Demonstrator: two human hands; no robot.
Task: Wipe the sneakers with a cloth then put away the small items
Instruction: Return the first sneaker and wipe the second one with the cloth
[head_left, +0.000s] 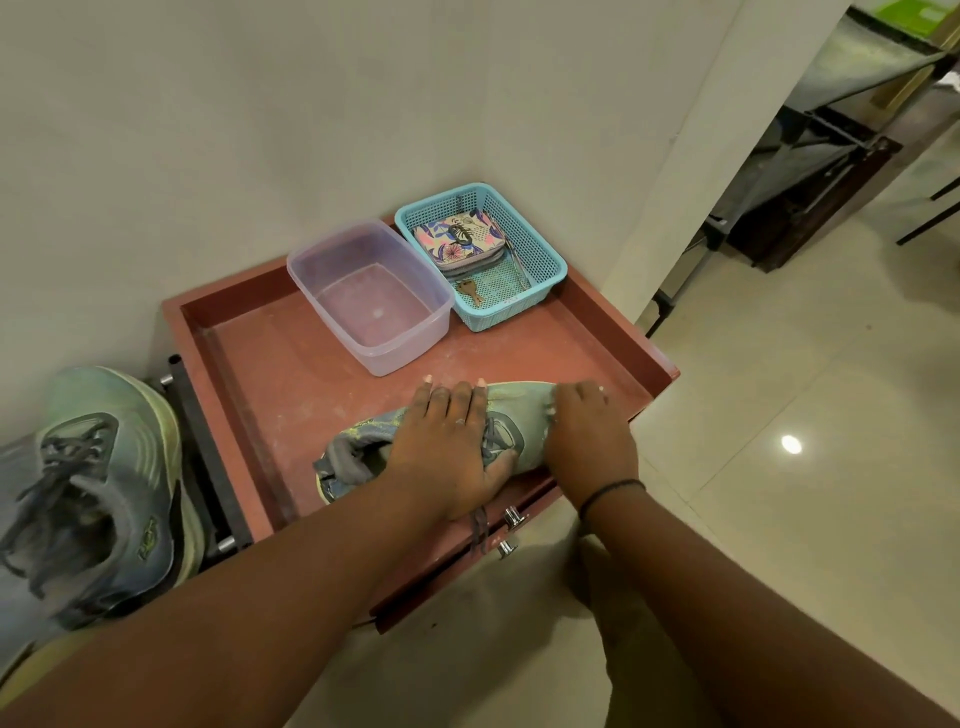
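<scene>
Two grey-green sneakers are in view; one sneaker (498, 431) lies on its side on the red tray-top cabinet (270, 364), toe toward the right edge, heel toward the left; the second sneaker (104, 483) stands off the cabinet at the left, on a dark rack (208, 467), its grey laces loose. A small logo patch shows on the second sneaker's side, but its lettering is too small to read; no other writing is legible.

The left hand (452, 447) lies across the middle of the first sneaker, fingers extended over the upper and thumb curled round the near side, holding it down; the right hand (587, 431) covers the toe, its fingers bent over the toe, and whether it pinches a cloth cannot be told; a thin dark band circles the right wrist. Both hands hide much of the shoe; one lace end hangs over the cabinet's front edge beside two metal knobs (511, 530).

Behind the shoe stand two containers, side by side and touching: one clear plastic tub (317, 280), and one blue perforated basket (545, 249) in the corner. The basket holds one floral wallet (460, 236) and one key (470, 291).
</scene>
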